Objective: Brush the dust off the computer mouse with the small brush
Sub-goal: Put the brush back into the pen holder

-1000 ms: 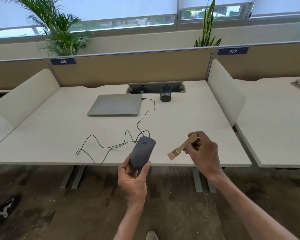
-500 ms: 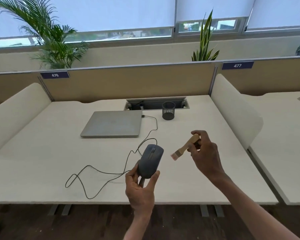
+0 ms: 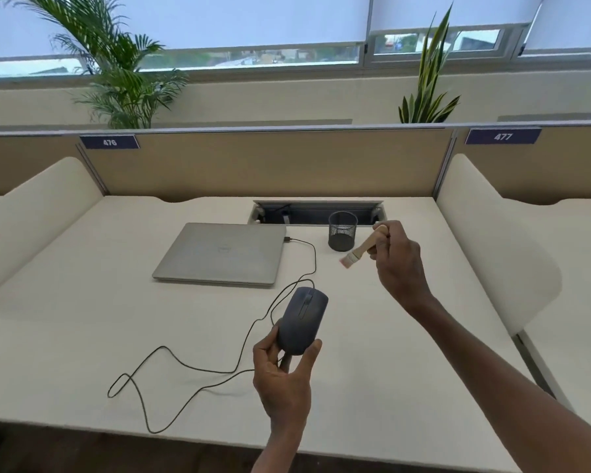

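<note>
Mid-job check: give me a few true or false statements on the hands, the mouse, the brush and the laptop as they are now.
1. The left hand holds the mouse off the desk. True.
2. The brush bristles touch the mouse. False: they are apart, the brush held up in the right hand.
3. The laptop is open. False: its lid is closed.
4. The mouse cable trails across the desk. True.

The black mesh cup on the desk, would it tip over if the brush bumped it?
Probably. The mesh cup looks empty and see-through, so likely light. It stands upright and taller than wide, so a nudge near its rim might topple it.
</note>
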A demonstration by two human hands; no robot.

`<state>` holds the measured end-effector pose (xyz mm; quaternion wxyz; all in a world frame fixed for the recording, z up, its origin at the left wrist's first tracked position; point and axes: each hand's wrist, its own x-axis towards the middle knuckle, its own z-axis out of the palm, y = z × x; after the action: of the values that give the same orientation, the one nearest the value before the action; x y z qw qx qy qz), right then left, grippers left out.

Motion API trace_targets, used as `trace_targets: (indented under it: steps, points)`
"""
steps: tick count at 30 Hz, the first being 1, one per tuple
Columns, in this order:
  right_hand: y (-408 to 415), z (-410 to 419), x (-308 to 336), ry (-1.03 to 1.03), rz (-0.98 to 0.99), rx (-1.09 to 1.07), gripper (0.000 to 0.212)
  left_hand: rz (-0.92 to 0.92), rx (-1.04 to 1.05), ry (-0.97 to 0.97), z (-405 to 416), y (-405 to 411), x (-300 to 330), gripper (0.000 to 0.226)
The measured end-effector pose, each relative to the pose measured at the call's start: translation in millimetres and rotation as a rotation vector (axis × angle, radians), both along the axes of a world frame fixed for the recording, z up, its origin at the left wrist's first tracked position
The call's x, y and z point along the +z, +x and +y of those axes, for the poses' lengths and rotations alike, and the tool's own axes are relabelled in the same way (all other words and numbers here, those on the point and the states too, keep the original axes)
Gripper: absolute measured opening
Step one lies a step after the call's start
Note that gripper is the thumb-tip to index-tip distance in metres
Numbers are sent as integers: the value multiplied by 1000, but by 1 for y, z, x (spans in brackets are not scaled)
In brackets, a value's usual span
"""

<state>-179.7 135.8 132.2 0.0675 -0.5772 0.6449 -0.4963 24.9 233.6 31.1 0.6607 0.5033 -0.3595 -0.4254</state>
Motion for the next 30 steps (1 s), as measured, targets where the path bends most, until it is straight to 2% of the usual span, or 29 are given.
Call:
trace_targets:
  steps: [10,14,17,22,30]
  points:
    - [-44,-137,-3,-13,83,-3,21,-10,88,36,-33,-43,-15,63]
    - [-60,-188,-20,53,96,23,24,-23,110,55,-45,-55,-17,64]
    - [-68,-217,-41,101,185,38,24,-40,109,68,-53,-63,-20,64]
    - [-73,-246,-71,197,327,14,25,-52,116,68,-61,-74,-23,65]
    - [-73,-263,-91,325,356,60,22,-57,134,101,-63,-76,-30,71]
